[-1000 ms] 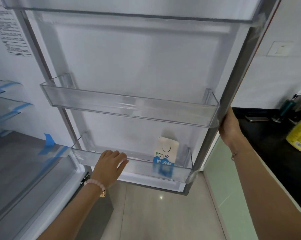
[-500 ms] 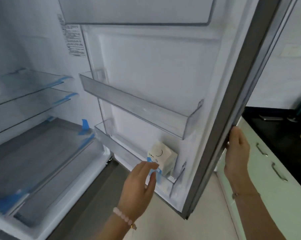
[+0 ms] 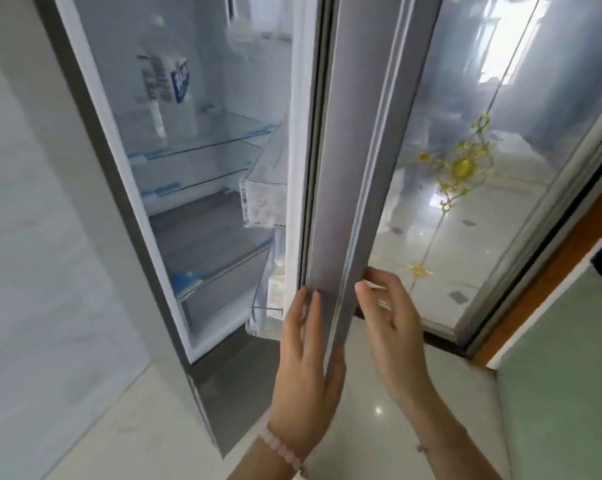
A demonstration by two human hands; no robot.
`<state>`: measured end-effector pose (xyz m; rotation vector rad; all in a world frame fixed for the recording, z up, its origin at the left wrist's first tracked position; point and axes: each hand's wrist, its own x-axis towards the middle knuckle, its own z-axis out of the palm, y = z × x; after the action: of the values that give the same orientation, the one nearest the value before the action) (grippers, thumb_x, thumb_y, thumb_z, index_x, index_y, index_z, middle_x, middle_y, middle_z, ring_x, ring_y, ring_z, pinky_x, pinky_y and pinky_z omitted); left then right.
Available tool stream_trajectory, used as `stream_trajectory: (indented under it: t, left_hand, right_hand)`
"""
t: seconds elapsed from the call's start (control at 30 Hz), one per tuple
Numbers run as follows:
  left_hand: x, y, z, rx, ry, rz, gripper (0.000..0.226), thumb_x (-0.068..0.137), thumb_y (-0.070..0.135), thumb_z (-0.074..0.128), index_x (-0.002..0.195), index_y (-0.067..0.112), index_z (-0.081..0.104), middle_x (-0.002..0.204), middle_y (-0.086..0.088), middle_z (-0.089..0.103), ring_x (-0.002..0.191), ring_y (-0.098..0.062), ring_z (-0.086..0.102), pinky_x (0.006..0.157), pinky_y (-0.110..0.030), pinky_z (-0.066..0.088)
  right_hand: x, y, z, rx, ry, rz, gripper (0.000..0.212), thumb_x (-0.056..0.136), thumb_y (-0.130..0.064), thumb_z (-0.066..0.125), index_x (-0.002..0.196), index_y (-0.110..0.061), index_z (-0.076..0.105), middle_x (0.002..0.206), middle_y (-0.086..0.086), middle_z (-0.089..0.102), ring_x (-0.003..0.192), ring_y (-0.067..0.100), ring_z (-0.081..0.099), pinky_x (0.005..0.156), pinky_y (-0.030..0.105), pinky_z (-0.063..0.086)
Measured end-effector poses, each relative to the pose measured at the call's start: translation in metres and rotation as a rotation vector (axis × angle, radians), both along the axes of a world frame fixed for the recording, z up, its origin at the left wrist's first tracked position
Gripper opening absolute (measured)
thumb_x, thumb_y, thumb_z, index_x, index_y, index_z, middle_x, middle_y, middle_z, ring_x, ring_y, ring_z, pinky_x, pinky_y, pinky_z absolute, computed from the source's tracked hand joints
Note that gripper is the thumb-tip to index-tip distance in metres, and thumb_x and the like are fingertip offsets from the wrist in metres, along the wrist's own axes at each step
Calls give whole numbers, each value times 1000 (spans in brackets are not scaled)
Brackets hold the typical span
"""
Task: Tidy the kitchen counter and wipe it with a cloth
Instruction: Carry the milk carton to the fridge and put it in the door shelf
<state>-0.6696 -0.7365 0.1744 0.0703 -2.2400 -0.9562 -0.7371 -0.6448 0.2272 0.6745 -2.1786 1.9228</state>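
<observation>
The grey fridge door (image 3: 344, 168) stands almost edge-on in front of me, swung partly across the lit fridge interior (image 3: 202, 174). My left hand (image 3: 303, 368) lies flat against the door's edge near its lower end, fingers straight, a pink bead bracelet on the wrist. My right hand (image 3: 393, 327) touches the door's outer side with its fingers spread and holds nothing. A small white and blue carton (image 3: 276, 294) sits in the lower door bin. Another blue and white carton (image 3: 176, 81) stands on an upper glass shelf. No cloth or counter shows.
A clear door bin (image 3: 261, 202) juts into the gap. A glass sliding door with gold ornament (image 3: 466, 168) is behind the fridge door. A pale green cabinet (image 3: 569, 375) stands at the right, a white wall (image 3: 33, 237) at the left, tiled floor (image 3: 362, 427) below.
The fridge door has swung from wide open to nearly edge-on. My left hand left the lower bin and moved to the door's edge. My right hand loosened from the edge.
</observation>
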Motion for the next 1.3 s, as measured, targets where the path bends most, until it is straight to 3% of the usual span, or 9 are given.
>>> stream_trajectory:
  t: [0.23,0.33,0.47,0.57,0.7,0.93,1.1,1.23,1.3]
  left_hand:
    - [-3,-95,20,159,-26,381,84,79,33,67,144,16,15,141,-3,25,127,-17,36,109,-25,31]
    - [-10,-130,26,187,-24,486,79,80,30,66,142,14,20,135,0,32,121,-21,45,104,-38,44]
    - [-13,-164,26,179,-24,535,70,83,27,60,142,15,24,134,-1,35,119,-17,47,101,-25,43]
    - [-17,-193,28,224,38,599,54,84,19,62,134,16,41,127,2,41,109,-11,52,96,-22,45]
    - [-27,-227,34,338,101,715,28,83,7,62,110,10,58,108,1,52,89,-5,61,83,-33,55]
    - [-29,-244,18,279,97,716,19,83,15,63,101,17,56,100,0,57,93,2,56,75,-4,47]
    - [-28,-243,14,256,92,727,15,85,18,59,97,25,52,99,3,57,89,9,56,71,1,43]
    - [-25,-223,-8,204,148,852,20,88,12,55,107,15,51,104,4,54,81,-1,57,71,-15,47]
    - [-25,-205,-28,121,149,837,18,87,20,52,102,10,52,99,3,55,77,-6,54,72,-10,42]
  right_hand:
    - [-54,-79,30,261,263,213,48,96,-31,41,143,-27,32,146,-18,31,138,2,30,114,23,24]
    - [-95,-124,45,379,460,227,56,98,-29,39,149,-26,17,152,-22,9,145,0,7,114,11,6]
    - [-123,-166,47,419,532,292,63,98,-25,40,150,-24,5,153,-21,-7,141,-9,0,101,-7,4]
    - [-135,-190,41,448,634,302,62,98,-24,40,150,-22,7,154,-18,-7,146,2,2,114,11,12]
    - [-148,-224,38,493,731,269,62,97,-28,39,151,-21,9,157,-12,-4,146,6,2,117,33,26]
    - [-158,-235,27,420,782,220,59,95,-28,38,149,-15,18,158,-4,9,146,11,10,116,24,20]
    - [-160,-232,26,358,752,300,57,94,-17,47,147,-12,28,156,-2,17,145,14,17,117,16,13]
    - [-161,-208,-12,243,577,338,40,91,-17,51,131,-11,53,133,-3,55,122,8,52,104,21,40]
    - [-163,-187,-45,333,396,351,33,89,-22,52,121,-18,59,111,-10,66,101,3,62,91,22,48]
